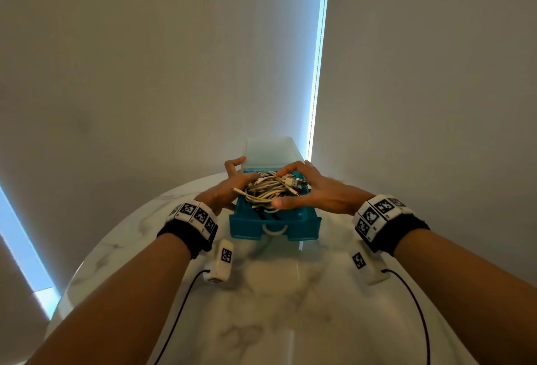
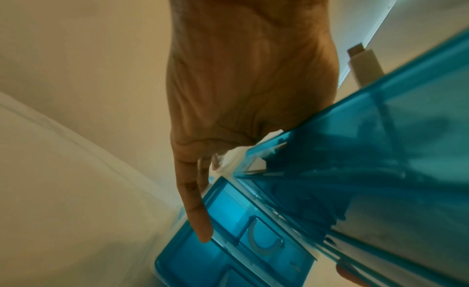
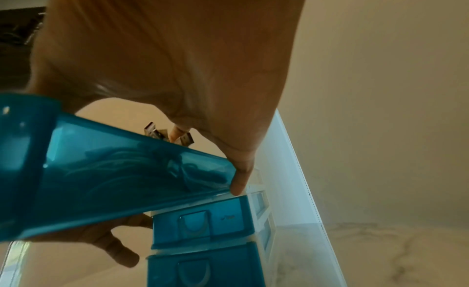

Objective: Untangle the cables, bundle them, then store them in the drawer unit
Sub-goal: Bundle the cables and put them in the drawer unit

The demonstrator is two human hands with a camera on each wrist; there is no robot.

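Both hands, left point(image 1: 229, 183) and right point(image 1: 302, 190), press a pale coiled cable bundle point(image 1: 270, 188) into the open translucent teal plastic drawer point(image 1: 274, 226) at the marble bench's point(image 1: 290, 306) far edge; closing it likely remains.

head: high, looks forward-down over both forearms at the open drawer point(image 1: 274, 219) | left wrist: close along the palm, beside drawer's left wall, blurred | right wrist: close, under the right wall | shared: drawer, probably the same drawer unit point(image 3: 203, 231) below
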